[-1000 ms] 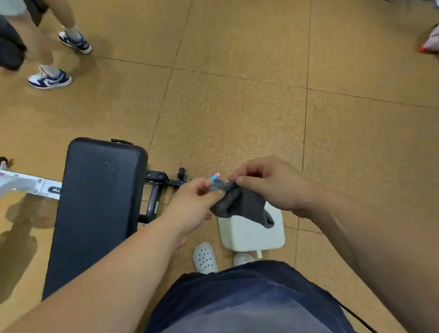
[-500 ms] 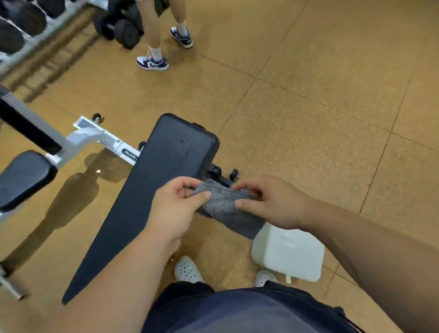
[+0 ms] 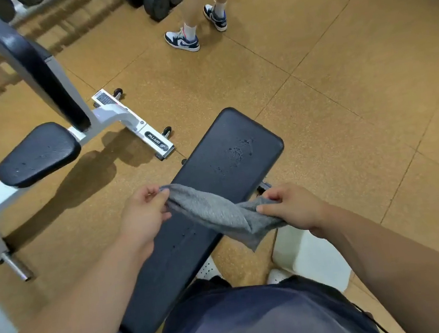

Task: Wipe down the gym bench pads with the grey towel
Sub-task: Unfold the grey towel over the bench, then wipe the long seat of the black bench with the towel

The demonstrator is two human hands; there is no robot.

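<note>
- Grey towel (image 3: 219, 214) now stretched out between both hands, hanging in the air over the near half of the long bench pad (image 3: 216, 194); half a second back only a short bunched strip, a second back a small wad pinched at fingertips.
- Towel not touching pad as far as can be told; loose corner drooping off the pad's right edge toward the floor.
- Left hand (image 3: 143, 218) closed in a pinch on the towel's left end, over the pad's left edge.
- Right hand (image 3: 290, 207) closed on the towel's right end, thumb on top, just past the pad's right edge.
- Unfolding looks done; wiping itself not yet started, so task judged at its very beginning.
- Droplets (image 3: 238, 151) visible near the pad's far end, more specks mid-pad; likely first target for the cloth.
- View also swung: bench pad now centred and running away from body, earlier off at lower left.
- Second bench now in view at left: small seat pad (image 3: 38, 154) with droplets, tilted back pad (image 3: 32, 65) behind it, white frame (image 3: 128, 119) under both. Probably to be wiped too.
- White container (image 3: 309, 260) on floor just right of the bench, below the right hand; partly hidden by forearm.
- Another person's legs and sneakers (image 3: 182, 41) on far floor, well apart from the bench; dumbbells (image 3: 155, 3) just beside.
- Next move, judged: lower towel flat onto pad, press, sweep toward far end.
</note>
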